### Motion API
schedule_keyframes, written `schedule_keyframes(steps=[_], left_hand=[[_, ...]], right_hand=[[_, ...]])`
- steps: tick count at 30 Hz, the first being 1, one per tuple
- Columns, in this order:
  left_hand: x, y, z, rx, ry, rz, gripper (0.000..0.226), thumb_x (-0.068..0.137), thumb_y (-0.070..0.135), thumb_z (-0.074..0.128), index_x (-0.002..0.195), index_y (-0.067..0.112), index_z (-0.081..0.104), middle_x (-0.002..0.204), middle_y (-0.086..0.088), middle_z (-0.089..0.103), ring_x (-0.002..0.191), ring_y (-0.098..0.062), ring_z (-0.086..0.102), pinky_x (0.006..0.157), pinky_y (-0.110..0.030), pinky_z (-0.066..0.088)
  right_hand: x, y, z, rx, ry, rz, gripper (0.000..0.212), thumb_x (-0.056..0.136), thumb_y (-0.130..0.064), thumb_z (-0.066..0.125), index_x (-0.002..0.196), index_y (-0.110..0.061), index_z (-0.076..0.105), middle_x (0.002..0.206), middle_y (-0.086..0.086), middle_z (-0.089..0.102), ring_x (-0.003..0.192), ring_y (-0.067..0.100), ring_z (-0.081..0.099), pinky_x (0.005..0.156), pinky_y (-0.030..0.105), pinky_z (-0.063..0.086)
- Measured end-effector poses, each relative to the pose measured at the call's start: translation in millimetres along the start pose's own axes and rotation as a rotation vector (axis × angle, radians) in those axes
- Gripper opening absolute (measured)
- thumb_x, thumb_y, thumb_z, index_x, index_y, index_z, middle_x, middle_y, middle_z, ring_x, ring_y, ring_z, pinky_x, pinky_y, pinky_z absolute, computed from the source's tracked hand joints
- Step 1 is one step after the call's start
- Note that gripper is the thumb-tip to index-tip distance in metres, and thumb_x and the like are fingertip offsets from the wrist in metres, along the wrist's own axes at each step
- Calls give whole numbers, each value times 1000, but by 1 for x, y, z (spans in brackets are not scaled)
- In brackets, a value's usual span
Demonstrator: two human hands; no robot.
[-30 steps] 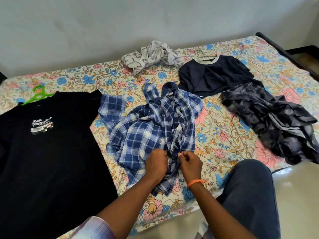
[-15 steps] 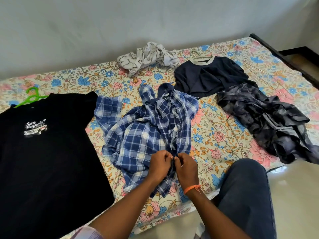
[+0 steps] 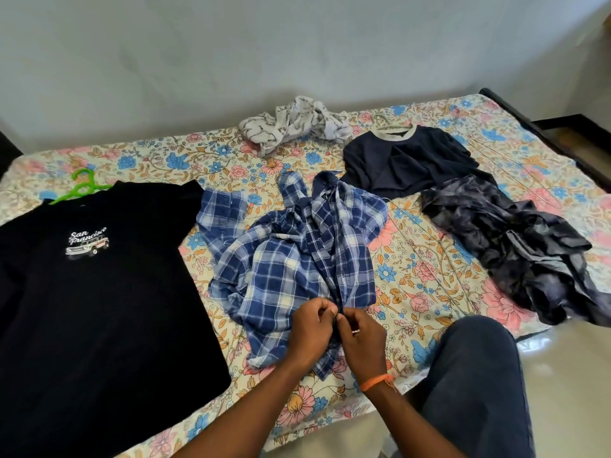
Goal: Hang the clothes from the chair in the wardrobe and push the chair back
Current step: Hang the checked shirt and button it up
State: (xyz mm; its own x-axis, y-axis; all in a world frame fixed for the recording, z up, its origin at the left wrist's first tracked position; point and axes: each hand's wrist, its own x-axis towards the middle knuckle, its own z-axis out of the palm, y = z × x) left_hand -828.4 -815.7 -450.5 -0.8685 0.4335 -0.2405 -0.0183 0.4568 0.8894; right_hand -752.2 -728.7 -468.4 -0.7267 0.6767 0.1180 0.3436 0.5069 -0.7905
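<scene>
Plaid shirt [image 3: 291, 259]: lay crumpled at frame centre on the floral bedsheet [image 3: 426, 269], front edges bunched toward the lower centre.
Left hand [image 3: 309, 328]: fingers curled, pinched the shirt's front edge at lower centre.
Right hand [image 3: 363, 342]: fingers curled, pinched the same edge, touching the left hand; orange wristband [image 3: 375, 382] on the wrist.
Black T-shirt [image 3: 92, 292]: spread flat at left, just beside the plaid shirt, on a green hanger [image 3: 81, 186] at upper left.
Navy top [image 3: 410, 160]: upper right of centre, pale collar, on a hanger.
Dark mottled garment [image 3: 515, 249]: crumpled at right, touching the navy top.
White patterned cloth [image 3: 294, 125]: heaped at top centre, near the wall.
Knee [image 3: 479, 375]: lower right, against the bed edge.
</scene>
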Motion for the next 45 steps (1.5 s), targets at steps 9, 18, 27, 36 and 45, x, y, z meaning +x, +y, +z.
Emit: schedule_keyframes(steps=[9, 18, 27, 36, 45], left_hand=[[1, 5, -3, 38, -16, 3, 12, 96, 18, 61, 88, 18, 70, 84, 7, 67, 79, -4, 64, 70, -19, 54], [4, 7, -9, 79, -35, 48, 14, 96, 14, 60, 88, 13, 72, 82, 3, 69, 76, -6, 64, 64, -14, 48], [2, 13, -10, 514, -75, 235, 11, 100, 21, 54, 94, 15, 63, 92, 2, 63, 81, -14, 59, 71, -29, 52], [-1, 22, -7, 405, 12, 35, 20, 97, 17, 57, 79, 12, 65, 75, 0, 64, 68, -15, 63, 65, -37, 58], [1, 10, -9, 34, -74, -62, 16, 97, 16, 60, 83, 15, 68, 81, -1, 70, 76, -15, 69, 71, -35, 61]], right_hand=[[-1, 3, 0, 14, 28, 17, 6, 85, -10, 75, 83, -15, 74, 70, -9, 67, 64, -1, 61, 58, 12, 47], [-1, -4, -3, 171, 13, 49, 19, 88, -7, 70, 79, -23, 75, 64, -10, 67, 63, 7, 64, 57, 16, 49], [6, 4, -5, 366, 7, 347, 17, 89, -16, 71, 72, -13, 70, 66, 7, 68, 64, 29, 67, 63, 49, 60], [-3, -7, 4, -8, 30, -56, 6, 90, -8, 68, 89, -14, 65, 80, -5, 59, 72, 12, 56, 63, 20, 45], [0, -4, 5, 285, 2, 196, 11, 95, -8, 60, 86, -16, 63, 80, 4, 63, 72, 18, 60, 60, 24, 51]])
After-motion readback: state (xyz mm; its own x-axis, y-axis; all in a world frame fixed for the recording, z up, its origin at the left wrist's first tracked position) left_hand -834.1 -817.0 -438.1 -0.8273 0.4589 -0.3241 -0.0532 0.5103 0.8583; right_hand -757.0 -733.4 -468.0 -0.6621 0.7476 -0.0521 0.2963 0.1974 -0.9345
